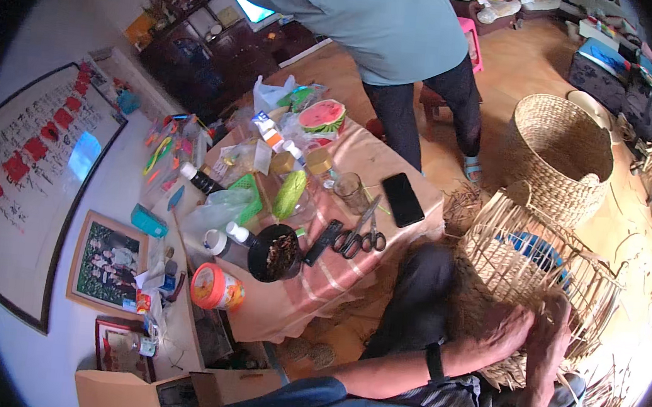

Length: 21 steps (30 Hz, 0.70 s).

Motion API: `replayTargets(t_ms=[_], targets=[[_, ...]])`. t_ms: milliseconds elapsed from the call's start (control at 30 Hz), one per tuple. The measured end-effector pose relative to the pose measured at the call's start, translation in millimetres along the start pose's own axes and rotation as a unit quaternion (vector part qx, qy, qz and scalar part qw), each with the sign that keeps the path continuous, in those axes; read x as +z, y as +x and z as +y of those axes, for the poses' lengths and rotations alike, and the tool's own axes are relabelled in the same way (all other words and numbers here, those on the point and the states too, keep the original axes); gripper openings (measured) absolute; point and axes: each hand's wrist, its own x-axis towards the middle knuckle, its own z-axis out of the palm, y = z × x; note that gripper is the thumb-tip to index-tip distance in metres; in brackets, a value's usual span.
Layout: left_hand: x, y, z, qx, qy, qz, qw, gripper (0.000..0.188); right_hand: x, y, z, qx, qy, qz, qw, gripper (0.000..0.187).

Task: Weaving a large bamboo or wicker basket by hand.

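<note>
looking down, i see both hands pressed on the half-woven basket (537,268) in my lap. left hand (505,328) curls closed on the woven strands at its 6 o'clock edge; right hand (551,332) grips just beside, at 3 o'clock from the left.

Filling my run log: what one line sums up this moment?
left hand: on unfinished woven basket | right hand: on basket | scissors: on table

Head camera looks steeply down, close over the lap.

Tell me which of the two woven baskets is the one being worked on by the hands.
The unfinished basket with loose upright straw stakes, resting on the person's lap under both hands. The other, the finished round basket, stands untouched on the floor behind it.
</note>
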Motion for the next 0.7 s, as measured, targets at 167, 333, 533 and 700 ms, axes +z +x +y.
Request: replayTargets(t_ms=[167,333,533,700], targets=[[-12.6,-5.5,-0.9,-0.074,-0.171,-0.144,0.972,0.045,-9.4,6.5,37.5,0.042,0.177,-0.133,0.974,0.055],[28.7,7.5,-7.1,0.170,0.347,0.251,0.888,0.020,-12.0,13.4,65.0,0.135,0.319,-0.139,0.928,0.072],[57.7,7.1,-17.1,0.150,0.214,0.285,0.922,0.015,-32.1,35.3,15.6,0.051,0.052,-0.265,0.961,0.043],[63.0,19.3,-19.7,0.101,0.102,0.201,0.969,0.016,-44.9,40.1,-22.4,0.049,-0.147,-0.267,0.951,0.042]])
